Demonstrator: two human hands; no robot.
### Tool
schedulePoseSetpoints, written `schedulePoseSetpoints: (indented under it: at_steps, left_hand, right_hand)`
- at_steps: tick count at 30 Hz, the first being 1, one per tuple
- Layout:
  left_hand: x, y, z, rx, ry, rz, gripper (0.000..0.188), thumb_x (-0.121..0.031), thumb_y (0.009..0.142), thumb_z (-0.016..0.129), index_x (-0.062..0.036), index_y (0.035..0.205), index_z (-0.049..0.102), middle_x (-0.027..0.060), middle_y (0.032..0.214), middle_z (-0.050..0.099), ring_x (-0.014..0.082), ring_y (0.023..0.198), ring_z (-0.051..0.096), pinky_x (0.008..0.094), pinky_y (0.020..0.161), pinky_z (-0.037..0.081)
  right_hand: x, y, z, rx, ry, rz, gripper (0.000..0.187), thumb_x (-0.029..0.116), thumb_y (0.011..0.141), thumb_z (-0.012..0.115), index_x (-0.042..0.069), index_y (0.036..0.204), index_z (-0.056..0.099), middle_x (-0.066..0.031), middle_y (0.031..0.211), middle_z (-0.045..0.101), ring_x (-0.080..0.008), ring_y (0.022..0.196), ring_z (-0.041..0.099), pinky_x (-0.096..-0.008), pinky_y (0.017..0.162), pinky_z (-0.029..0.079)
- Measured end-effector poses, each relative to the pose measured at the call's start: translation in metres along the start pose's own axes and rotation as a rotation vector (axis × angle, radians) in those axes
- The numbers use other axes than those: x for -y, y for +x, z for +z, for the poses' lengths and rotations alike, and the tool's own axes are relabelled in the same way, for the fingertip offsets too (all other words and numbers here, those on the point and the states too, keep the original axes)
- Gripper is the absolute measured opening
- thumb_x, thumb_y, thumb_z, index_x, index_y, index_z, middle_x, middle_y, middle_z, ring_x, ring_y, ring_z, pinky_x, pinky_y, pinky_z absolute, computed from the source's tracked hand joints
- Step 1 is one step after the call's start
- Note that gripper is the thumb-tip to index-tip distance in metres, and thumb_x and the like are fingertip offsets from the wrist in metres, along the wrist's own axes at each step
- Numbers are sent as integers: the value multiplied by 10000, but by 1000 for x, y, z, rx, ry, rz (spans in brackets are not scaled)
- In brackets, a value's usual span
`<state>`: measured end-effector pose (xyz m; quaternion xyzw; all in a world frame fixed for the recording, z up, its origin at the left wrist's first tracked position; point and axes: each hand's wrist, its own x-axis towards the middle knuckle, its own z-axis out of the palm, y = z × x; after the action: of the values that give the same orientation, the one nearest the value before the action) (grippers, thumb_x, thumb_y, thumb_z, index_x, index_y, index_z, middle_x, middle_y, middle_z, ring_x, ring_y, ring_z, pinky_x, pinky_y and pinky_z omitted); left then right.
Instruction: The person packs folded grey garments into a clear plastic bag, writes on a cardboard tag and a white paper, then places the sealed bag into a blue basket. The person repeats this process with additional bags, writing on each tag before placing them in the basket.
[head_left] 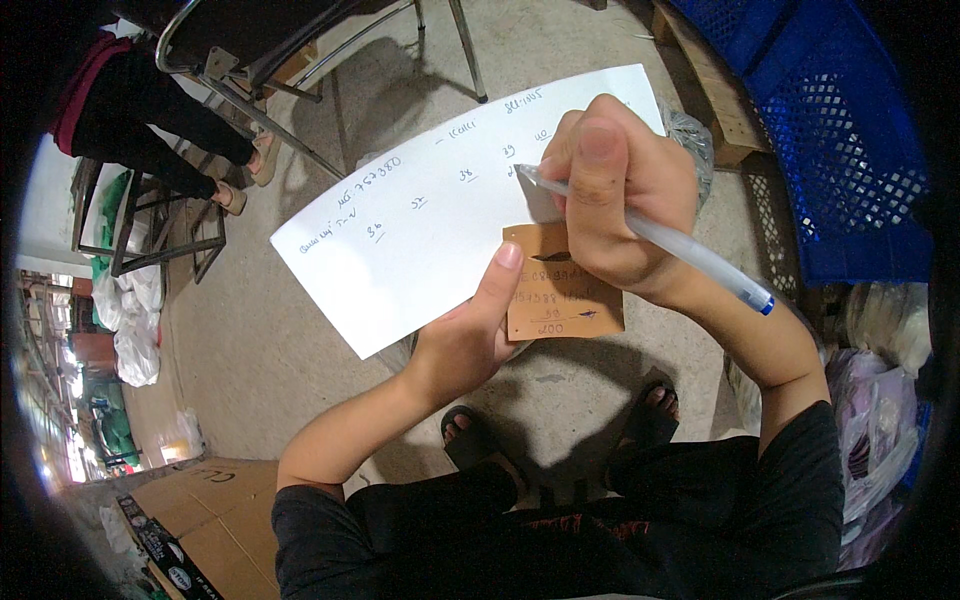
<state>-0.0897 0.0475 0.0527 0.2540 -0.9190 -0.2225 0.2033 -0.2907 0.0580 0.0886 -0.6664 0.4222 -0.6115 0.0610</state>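
Observation:
A large white sheet of paper (340, 275) with handwriting in several places stretches across the middle of the view. My left hand (455, 345) grips its near edge from below. Its thumb presses on a small orange-brown card (570, 310), which also bears handwriting and overlaps the sheet's near edge. My right hand (630, 200) is closed round a clear pen (695, 250) with a blue end. The pen's tip meets the sheet toward its right side, close to some written figures. The left fingers under the paper are hidden.
Blue plastic crates (800, 110) and a wooden pallet (712, 95) stand at the right, above plastic-wrapped bundles (872, 440). Another person's legs (150, 115) show at the far left beside a metal-legged frame (215, 240). A cardboard box (220, 515) lies at the lower left.

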Motion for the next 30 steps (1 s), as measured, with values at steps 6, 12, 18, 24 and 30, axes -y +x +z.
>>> schedulePoseSetpoints:
  at_steps: [6,12,18,24,30]
  left_hand:
    - [-4,1,-2,26,-40,-66,331,-147,1088,359,99,1187,557,171,1055,713,236,988,712,314,882,564]
    - [-9,0,-3,-60,-29,-29,346,-207,1069,442,93,1192,564,172,1051,714,233,959,713,319,864,563]
    - [-2,4,5,-226,-669,-412,386,-291,1008,608,30,1222,602,154,991,670,207,825,672,297,749,545]
    - [33,20,-5,-496,-1129,-677,394,-199,1026,557,81,1290,468,179,1234,584,245,1104,634,353,929,563]
    - [54,25,-23,-606,-1342,-640,356,-152,1042,504,74,1310,442,189,1279,553,260,1182,587,407,1027,519]
  right_hand:
    - [1,-2,1,-17,-29,6,447,313,1080,369,20,774,514,-50,628,558,-78,511,488,-231,483,385]
    - [1,-2,1,-20,-61,9,439,293,1084,362,20,774,511,-46,623,544,-74,526,492,-236,494,388]
    - [-1,-2,4,-39,163,187,424,320,1083,379,40,803,530,-13,635,516,-68,529,440,-220,506,373]
    - [-36,19,-36,45,184,223,161,112,1010,450,11,1069,560,-46,960,573,-77,721,522,-233,648,459]
    - [-73,2,-43,49,153,584,328,21,953,460,18,1274,528,-102,1149,558,-128,807,609,-277,741,539]
